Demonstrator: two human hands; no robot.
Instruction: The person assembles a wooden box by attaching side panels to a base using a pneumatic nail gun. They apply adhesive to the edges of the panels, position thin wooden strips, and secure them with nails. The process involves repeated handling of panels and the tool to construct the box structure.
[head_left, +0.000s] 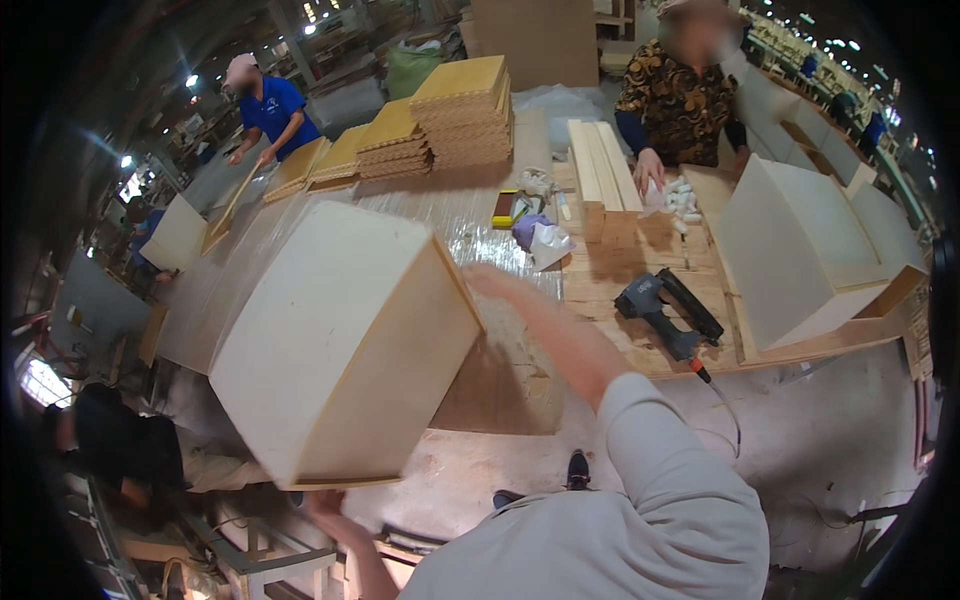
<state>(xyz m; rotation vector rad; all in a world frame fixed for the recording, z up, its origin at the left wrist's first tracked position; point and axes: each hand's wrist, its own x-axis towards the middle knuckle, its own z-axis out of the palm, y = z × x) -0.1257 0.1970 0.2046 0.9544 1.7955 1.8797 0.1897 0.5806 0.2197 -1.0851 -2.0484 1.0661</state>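
Note:
A large white box (290,320) with bare wooden edges, like a cabinet carcass, is tilted over the left part of the workbench and its front edge. My left hand (325,505) grips its lower edge from below, the fingertips partly hidden by the box. At the box's right-hand edge, my right hand (487,281) has hold of the wooden rim, its fingers blurred and partly covered. To the right of my right arm a black nail gun (668,312) with an orange hose fitting lies on the bench.
Stacked wooden panels (460,100) stand at the back. Beyond the nail gun are pale wood strips (600,170), white rolls (683,200) and a co-worker in a patterned top (680,100). Another white box (790,255) sits at right. A person in blue (280,110) works at far left.

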